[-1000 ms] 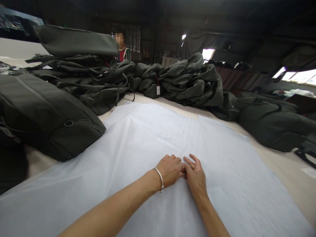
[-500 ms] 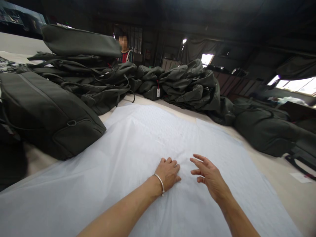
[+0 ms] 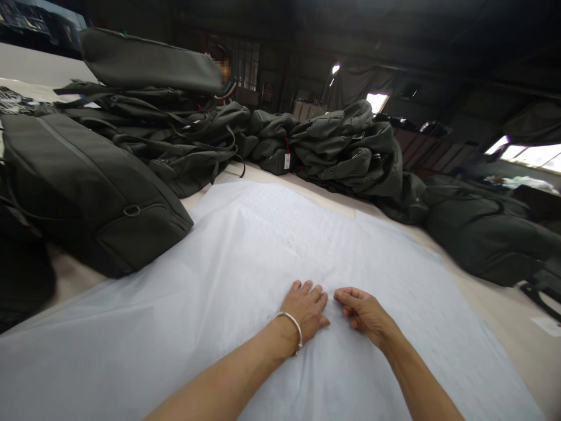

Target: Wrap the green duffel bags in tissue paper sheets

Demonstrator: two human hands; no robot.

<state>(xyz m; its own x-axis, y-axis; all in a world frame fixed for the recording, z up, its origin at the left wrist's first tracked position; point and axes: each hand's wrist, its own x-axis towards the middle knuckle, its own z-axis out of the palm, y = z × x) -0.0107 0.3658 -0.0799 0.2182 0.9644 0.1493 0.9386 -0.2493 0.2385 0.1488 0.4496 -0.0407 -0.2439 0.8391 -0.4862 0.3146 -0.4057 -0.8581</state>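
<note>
A large white sheet (image 3: 184, 327), thin and slightly wrinkled, is spread across the table in front of me. My left hand (image 3: 304, 310), with a silver bracelet at its wrist, lies flat on the sheet with its fingers somewhat apart. Just to its right is my right hand (image 3: 362, 313), its thumb and forefinger brought together in a pinch close to the sheet. Whatever may be between those fingertips is too small to make out.
A dark green bag (image 3: 92, 199) lies at the left over the sheet's edge. Behind it, more green bags (image 3: 346, 146) are heaped along the far side, and another bag (image 3: 486, 228) sits at the right. A person (image 3: 225, 82) is partly hidden behind the left pile.
My right hand has gone from spread fingers to a pinch and sits slightly lower. My left hand stays on the sheet, its fingers a little flatter. The view has shifted slightly.
</note>
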